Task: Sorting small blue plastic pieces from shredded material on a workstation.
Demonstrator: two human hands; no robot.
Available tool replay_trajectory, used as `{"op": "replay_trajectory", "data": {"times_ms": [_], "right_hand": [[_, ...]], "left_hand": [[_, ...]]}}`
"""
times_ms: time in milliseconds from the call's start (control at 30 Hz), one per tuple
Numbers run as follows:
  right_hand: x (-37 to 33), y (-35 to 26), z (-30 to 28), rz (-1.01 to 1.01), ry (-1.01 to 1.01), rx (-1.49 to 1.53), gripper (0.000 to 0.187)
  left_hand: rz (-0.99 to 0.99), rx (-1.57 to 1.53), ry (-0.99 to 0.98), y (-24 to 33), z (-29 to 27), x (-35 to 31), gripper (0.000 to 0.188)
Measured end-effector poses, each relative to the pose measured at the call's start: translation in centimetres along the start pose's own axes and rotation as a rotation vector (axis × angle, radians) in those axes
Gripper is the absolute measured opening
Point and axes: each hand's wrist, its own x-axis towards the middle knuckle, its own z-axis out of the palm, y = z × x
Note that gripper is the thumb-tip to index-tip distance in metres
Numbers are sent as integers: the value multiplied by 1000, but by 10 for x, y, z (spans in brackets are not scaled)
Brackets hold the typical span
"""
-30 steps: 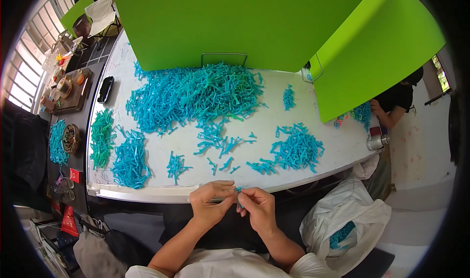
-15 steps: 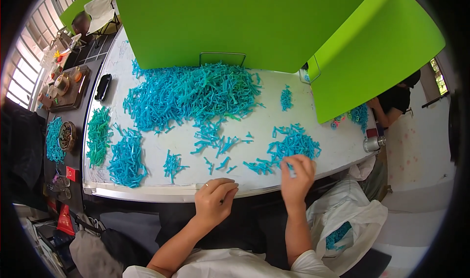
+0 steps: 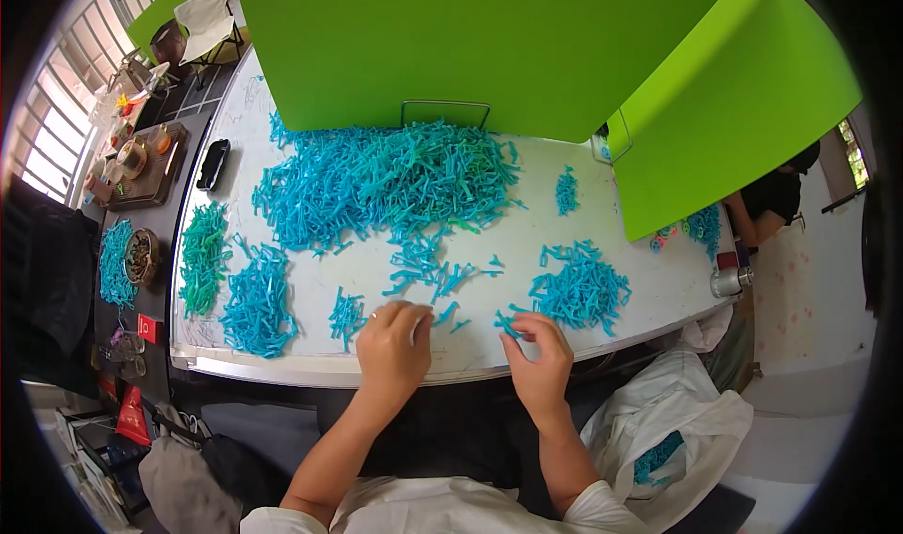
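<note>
Small strip-like plastic pieces in blue and green lie in heaps on a white table [image 3: 470,353]. My left hand [image 3: 393,344], a ring on one finger, hangs over the near part with its fingers curled down together. Its fingertips are beside a few loose blue pieces [image 3: 447,312]; what they hold, if anything, is hidden. My right hand [image 3: 540,357] has thumb and forefinger closed on a blue plastic piece [image 3: 508,325] left of a blue pile [image 3: 581,287]. A small blue cluster [image 3: 346,316] lies left of my left hand.
The large blue-green heap [image 3: 386,181] lies against a tall green panel [image 3: 470,45]; another panel [image 3: 734,111] leans at the right. At left are a green pile [image 3: 203,261], a blue pile [image 3: 259,303] and a black tray [image 3: 213,165]. A white sack [image 3: 696,440] hangs at lower right.
My right hand has moved left and down from the blue pile to the pieces beside it. My left hand has moved forward from the table's edge over the loose pieces. The view has shifted slightly.
</note>
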Motion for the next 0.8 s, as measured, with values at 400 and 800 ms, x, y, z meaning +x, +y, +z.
{"op": "replay_trajectory", "data": {"times_ms": [400, 800], "right_hand": [[-43, 2, -6, 795, -180, 1027, 22], [-70, -13, 30, 379, 4, 647, 17]], "left_hand": [[60, 250, -136, -18, 49, 42, 7], [-151, -212, -198, 3, -16, -9, 16]]}}
